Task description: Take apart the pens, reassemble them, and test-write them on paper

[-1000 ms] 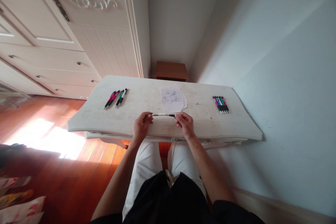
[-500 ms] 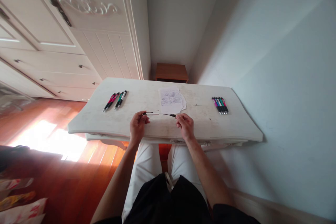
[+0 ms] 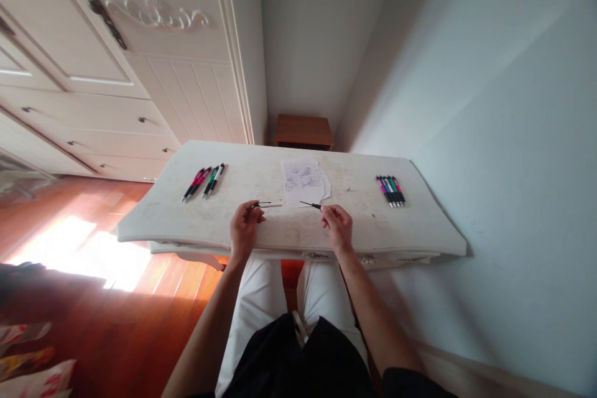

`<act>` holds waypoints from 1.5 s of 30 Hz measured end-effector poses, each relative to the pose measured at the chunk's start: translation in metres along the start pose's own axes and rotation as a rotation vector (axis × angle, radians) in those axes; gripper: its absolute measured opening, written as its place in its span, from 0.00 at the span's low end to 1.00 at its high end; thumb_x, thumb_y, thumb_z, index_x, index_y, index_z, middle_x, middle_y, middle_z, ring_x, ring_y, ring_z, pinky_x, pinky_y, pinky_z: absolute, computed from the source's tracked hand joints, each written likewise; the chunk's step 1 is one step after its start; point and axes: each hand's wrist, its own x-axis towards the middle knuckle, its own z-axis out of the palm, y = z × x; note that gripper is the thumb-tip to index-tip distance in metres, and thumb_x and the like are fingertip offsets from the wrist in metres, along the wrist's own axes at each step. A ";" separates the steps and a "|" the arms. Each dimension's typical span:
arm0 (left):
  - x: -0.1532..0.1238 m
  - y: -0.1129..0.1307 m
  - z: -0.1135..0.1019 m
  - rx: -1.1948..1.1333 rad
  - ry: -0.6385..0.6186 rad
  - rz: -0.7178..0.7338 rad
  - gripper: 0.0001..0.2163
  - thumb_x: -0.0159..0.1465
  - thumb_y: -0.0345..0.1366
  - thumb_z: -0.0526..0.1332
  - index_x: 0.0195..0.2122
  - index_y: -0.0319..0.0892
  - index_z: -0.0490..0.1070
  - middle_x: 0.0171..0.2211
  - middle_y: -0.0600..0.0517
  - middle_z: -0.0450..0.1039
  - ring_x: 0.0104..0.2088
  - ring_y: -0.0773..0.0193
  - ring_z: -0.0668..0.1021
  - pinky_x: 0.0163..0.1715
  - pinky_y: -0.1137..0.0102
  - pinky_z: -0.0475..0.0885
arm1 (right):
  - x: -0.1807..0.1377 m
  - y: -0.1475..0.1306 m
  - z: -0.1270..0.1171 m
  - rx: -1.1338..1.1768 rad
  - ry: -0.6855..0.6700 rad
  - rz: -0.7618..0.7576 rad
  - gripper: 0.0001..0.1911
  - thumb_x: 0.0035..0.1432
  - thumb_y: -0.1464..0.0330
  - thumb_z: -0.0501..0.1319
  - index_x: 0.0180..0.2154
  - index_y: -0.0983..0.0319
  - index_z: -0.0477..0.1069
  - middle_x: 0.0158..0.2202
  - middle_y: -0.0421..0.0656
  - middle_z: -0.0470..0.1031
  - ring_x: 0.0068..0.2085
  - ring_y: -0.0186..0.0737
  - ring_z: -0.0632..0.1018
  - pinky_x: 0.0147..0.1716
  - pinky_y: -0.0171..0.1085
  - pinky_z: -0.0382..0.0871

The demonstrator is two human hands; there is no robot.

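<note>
My left hand (image 3: 244, 225) is closed on the white upper barrel (image 3: 274, 205) of a pen, its dark clip along the top and its open end facing right. Opposite it, my right hand (image 3: 338, 226) pinches the pen's black grip section (image 3: 316, 206), from which a thin dark refill points left. A gap separates the two parts, both held above the front half of the table. Behind the gap lies a torn sheet of paper (image 3: 298, 181) covered in scribbles.
On the table (image 3: 252, 168), two magenta pens (image 3: 198, 183) lie at the left beside a green pen (image 3: 211, 180) and a white pen (image 3: 217, 178). Several pens (image 3: 390, 191) form a row at the right. A wall (image 3: 513, 168) borders the right side; a brown wooden box (image 3: 304, 129) stands behind.
My right hand has moved right with the grip section, so the refill now sits farther from the white barrel. My left hand has barely moved. The view has shifted slightly.
</note>
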 end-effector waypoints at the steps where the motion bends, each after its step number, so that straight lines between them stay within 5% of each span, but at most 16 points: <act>1: 0.000 0.000 0.000 0.011 0.006 -0.005 0.13 0.60 0.40 0.59 0.42 0.39 0.70 0.27 0.53 0.73 0.24 0.69 0.76 0.29 0.72 0.73 | 0.002 -0.001 -0.005 -0.011 0.029 -0.001 0.16 0.50 0.57 0.66 0.25 0.62 0.70 0.19 0.35 0.67 0.20 0.28 0.65 0.20 0.30 0.59; 9: 0.001 0.002 0.003 0.041 0.034 -0.011 0.13 0.59 0.41 0.60 0.42 0.39 0.70 0.26 0.53 0.73 0.24 0.67 0.77 0.27 0.71 0.74 | 0.025 -0.015 -0.064 -0.184 0.344 -0.042 0.17 0.49 0.55 0.66 0.26 0.64 0.70 0.20 0.37 0.67 0.21 0.30 0.66 0.21 0.31 0.62; 16: 0.002 0.002 0.003 0.064 0.019 -0.010 0.14 0.59 0.42 0.60 0.42 0.39 0.70 0.27 0.52 0.74 0.24 0.68 0.77 0.28 0.71 0.74 | 0.037 -0.007 -0.102 -0.422 0.409 -0.084 0.21 0.50 0.51 0.63 0.30 0.64 0.71 0.22 0.40 0.71 0.22 0.34 0.70 0.24 0.33 0.66; 31: 0.001 -0.004 0.003 0.079 0.000 0.001 0.14 0.60 0.42 0.60 0.43 0.39 0.71 0.28 0.52 0.74 0.25 0.68 0.76 0.29 0.71 0.74 | 0.043 -0.003 -0.097 -0.861 0.226 -0.292 0.16 0.56 0.59 0.57 0.36 0.64 0.76 0.31 0.48 0.78 0.31 0.42 0.75 0.35 0.39 0.69; 45: 0.001 -0.008 0.001 0.100 -0.040 0.024 0.14 0.59 0.42 0.60 0.43 0.40 0.72 0.29 0.52 0.75 0.25 0.68 0.77 0.29 0.72 0.73 | 0.039 0.002 -0.096 -1.145 0.155 -0.386 0.15 0.56 0.65 0.56 0.37 0.65 0.78 0.36 0.50 0.71 0.37 0.44 0.72 0.43 0.42 0.68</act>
